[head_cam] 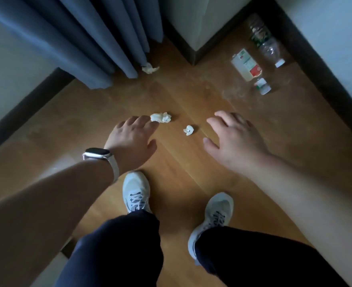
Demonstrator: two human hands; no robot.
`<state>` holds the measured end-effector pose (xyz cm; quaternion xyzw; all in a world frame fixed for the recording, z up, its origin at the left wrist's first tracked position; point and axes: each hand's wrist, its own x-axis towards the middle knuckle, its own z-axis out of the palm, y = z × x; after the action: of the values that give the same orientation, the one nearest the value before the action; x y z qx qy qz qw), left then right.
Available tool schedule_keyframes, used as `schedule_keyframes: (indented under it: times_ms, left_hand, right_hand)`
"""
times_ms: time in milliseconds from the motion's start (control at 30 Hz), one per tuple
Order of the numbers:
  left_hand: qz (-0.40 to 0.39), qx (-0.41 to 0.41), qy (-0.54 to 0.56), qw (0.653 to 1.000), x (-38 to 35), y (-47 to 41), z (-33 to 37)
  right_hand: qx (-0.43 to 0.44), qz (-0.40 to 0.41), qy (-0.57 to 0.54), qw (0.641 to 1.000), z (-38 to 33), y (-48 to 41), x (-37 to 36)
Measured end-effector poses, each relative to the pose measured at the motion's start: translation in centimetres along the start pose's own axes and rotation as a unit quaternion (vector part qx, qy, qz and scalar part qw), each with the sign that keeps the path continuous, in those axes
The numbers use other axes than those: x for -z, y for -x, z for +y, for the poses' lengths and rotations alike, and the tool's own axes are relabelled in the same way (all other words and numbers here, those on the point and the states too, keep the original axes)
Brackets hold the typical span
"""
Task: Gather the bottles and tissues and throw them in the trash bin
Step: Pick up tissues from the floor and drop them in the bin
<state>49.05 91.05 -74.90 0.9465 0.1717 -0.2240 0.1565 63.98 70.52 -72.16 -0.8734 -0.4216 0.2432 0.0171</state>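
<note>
Two crumpled white tissues lie on the wooden floor in front of me: a larger tissue [161, 117] and a smaller tissue [188, 130]. A third tissue [149, 68] rests at the foot of the blue curtain. My left hand [132, 139], with a watch on the wrist, hangs open with its fingertips just left of the larger tissue. My right hand [233, 137] is open, fingers spread, to the right of the smaller tissue. At the far right lie a clear plastic bottle [267, 44], a white carton [247, 65] and a small white bottle [262, 86].
Blue curtains [100, 38] hang at the upper left. A white wall corner [193, 23] with a dark skirting board juts out at the top middle, and another wall [336, 38] runs along the right. My two feet in pale sneakers [136, 193] stand below my hands. No trash bin is in view.
</note>
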Motion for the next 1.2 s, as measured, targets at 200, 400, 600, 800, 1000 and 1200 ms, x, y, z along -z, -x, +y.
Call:
schedule_keyframes:
  times_ms: [200,400,600,800,1000,1200]
  left_hand:
    - [0.010,-0.021,0.008,1.000,-10.3,-8.1,-5.6]
    - [0.017,0.012,0.036,0.999,-17.5,-14.1,-9.9]
    - [0.026,-0.026,0.023,0.999,-19.9,-17.7,-10.9]
    - [0.039,-0.049,0.048,0.997,-19.9,-18.1,-10.8]
    - [0.059,-0.116,0.042,0.991,-20.4,-18.5,-10.5]
    - [0.087,-0.030,0.143,0.986,-18.7,-17.0,-9.8]
  right_hand:
    - [-0.016,-0.030,-0.010,0.999,3.2,-6.9,-12.1]
    - [-0.030,-0.081,-0.007,0.996,5.4,-11.9,-21.3]
    - [-0.034,-0.096,-0.008,0.995,5.4,-14.2,-25.1]
    - [-0.042,-0.085,-0.034,0.995,4.6,-15.3,-25.2]
    - [-0.048,-0.074,-0.054,0.995,4.8,-16.0,-24.4]
    - [-0.051,-0.045,-0.057,0.996,4.6,-15.8,-22.5]
